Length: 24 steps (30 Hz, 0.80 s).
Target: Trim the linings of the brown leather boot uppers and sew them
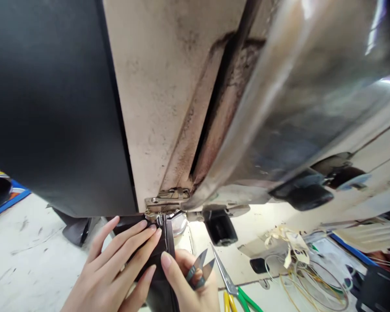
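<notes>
A sewing machine head point(188, 108) fills the upper view, worn beige with a shiny metal cover. Below its presser foot point(164, 219) lies a dark fabric piece point(156, 260). My left hand point(117, 268) rests flat on that fabric, fingers stretched toward the foot. My right hand point(188, 281) presses the fabric with its thumb right beside the foot and holds small thread snips point(199, 268) in its fingers, blades pointing up.
Scissors with green and yellow handles point(234, 290) lie on the white table point(26, 255) at my right. Paper tags and looped cords point(299, 260) sit further right. A large black panel point(52, 104) covers the upper left; blue edging shows at far left.
</notes>
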Available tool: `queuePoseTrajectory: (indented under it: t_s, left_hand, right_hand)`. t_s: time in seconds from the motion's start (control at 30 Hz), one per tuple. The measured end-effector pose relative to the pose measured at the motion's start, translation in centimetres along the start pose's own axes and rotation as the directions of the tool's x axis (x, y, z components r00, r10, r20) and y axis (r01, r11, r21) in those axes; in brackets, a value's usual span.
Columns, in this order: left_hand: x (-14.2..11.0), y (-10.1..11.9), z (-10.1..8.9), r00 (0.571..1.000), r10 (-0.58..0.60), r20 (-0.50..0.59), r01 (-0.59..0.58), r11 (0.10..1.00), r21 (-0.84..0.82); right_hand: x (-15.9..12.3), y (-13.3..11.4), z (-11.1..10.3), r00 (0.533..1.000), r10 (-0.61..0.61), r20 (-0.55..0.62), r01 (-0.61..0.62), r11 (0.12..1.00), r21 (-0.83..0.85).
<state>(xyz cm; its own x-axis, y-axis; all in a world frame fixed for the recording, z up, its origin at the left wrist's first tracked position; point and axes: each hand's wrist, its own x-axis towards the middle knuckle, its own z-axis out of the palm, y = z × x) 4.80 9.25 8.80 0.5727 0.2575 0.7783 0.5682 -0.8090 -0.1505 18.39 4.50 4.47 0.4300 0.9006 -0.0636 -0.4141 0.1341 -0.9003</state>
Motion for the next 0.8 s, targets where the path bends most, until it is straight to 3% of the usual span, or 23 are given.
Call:
queuePoseTrajectory:
  t_s: [0.1, 0.3, 0.53, 0.8]
  left_hand:
    - [0.0, -0.5, -0.4, 0.994, 0.079, 0.081, -0.083, 0.995, 0.048]
    - [-0.3, -0.8, -0.6, 0.993, 0.065, 0.100, -0.070, 0.997, 0.044]
    - [-0.1, -1.1, -0.4, 0.992, 0.031, 0.119, -0.035, 0.999, 0.033]
    - [-0.2, -1.3, -0.2, 0.995, 0.008, 0.096, -0.008, 1.000, -0.003]
  right_hand:
    - [0.3, -0.1, 0.0, 1.000, -0.003, 0.012, 0.003, 1.000, -0.019]
    - [0.3, -0.2, 0.0, 1.000, -0.016, 0.011, 0.016, 0.999, -0.040]
    - [0.9, 0.2, 0.0, 0.996, -0.023, -0.080, 0.020, 0.999, -0.044]
    - [0.1, -0.8, -0.3, 1.000, 0.002, -0.018, -0.004, 0.994, -0.107]
